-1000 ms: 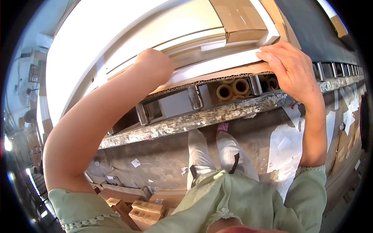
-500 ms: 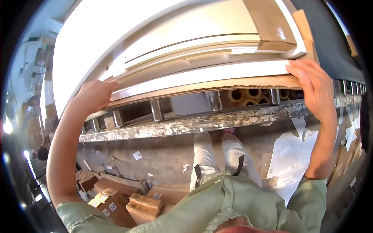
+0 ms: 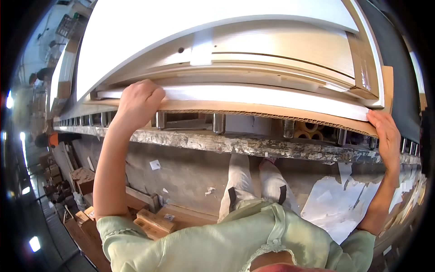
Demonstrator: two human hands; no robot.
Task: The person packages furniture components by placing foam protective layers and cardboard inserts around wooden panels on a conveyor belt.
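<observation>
- Corrugated brown cardboard sheet (image 3: 272,111) is lying under a stack of pale wooden panels (image 3: 253,50), its fluted edge facing the person and running nearly the whole width of the view.
- The stack is sitting on a row of metal rollers (image 3: 219,122) set into a long counter (image 3: 235,145) whose front edge is crusted with chipped grey and white paint.
- The left hand (image 3: 136,102) is curling over the near edge of the stack towards its left end, fingers wrapping the white front strip (image 3: 253,95) and the cardboard beneath it, closed in a firm grip.
- The right hand (image 3: 385,136) is gripping the right-hand corner of the same cardboard edge, fingers pointing up along the corner, thumb side towards the person; it is holding the sheet rather than lying flat.
- Both arms are reaching out wide apart, in short pale-green sleeves (image 3: 226,245).
- Cardboard tubes (image 3: 306,131) are showing end-on in the gap beneath the rollers, just right of centre.
- Below the counter, the person's light trousers and shoes (image 3: 253,181) are standing on the floor, with torn white paper (image 3: 335,204) lying to the right and wooden blocks (image 3: 154,220) to the left.
</observation>
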